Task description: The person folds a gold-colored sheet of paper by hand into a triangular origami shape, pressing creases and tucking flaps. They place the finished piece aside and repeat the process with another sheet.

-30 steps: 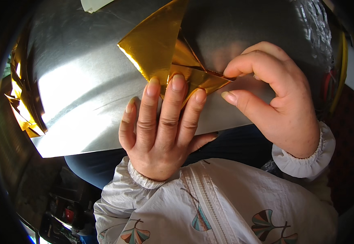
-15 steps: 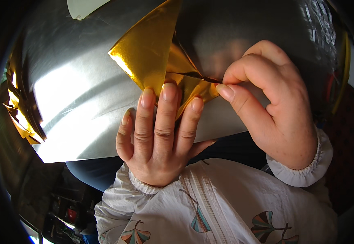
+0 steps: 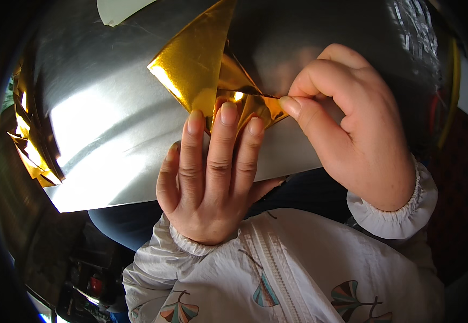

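A sheet of shiny gold foil paper (image 3: 193,64), partly folded, lies on the metal tabletop in front of me. My left hand (image 3: 210,172) is stretched out with its fingers spread, and its fingertips press on the near edge of the foil. Between thumb and forefinger, my right hand (image 3: 347,118) pinches the right-hand corner of the same foil. Creased flaps run from the left fingertips across to that pinch. The far tip of the foil reaches the top of the picture.
The grey metal tabletop (image 3: 99,118) reflects bright light at the left. Several folded gold foil pieces (image 3: 32,140) are stacked at its left edge. A pale sheet (image 3: 118,11) lies at the far left, and crinkled clear plastic (image 3: 417,32) at the far right.
My right hand has moved slightly left and away from me, carrying the pinched corner inward. The left fingertips have slid a little farther up the foil.
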Tool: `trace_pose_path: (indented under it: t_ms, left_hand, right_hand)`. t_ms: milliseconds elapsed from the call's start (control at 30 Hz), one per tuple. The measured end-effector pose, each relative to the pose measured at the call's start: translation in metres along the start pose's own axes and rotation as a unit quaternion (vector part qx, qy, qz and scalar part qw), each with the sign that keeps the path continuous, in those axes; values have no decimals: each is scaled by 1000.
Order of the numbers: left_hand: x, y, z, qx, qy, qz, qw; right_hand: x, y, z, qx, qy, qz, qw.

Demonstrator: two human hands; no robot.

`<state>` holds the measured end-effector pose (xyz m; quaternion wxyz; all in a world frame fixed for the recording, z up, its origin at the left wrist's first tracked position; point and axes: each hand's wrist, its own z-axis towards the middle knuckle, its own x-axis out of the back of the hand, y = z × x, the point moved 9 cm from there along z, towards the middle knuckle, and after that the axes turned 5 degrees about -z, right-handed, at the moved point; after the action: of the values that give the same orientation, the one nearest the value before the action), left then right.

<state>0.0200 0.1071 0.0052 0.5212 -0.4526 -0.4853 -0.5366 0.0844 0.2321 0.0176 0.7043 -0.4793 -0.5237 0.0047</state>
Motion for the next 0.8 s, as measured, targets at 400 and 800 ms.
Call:
trace_pose_path:
  t_ms: [400, 800]
  left_hand:
    - [-5, 0, -4, 14, -2, 30, 999]
    - [-6, -1, -3, -1, -19, -41, 999]
  right_hand:
    - [1, -1, -2, -6, 8, -19, 1000]
    - [3, 5, -1, -22, -6, -1, 1000]
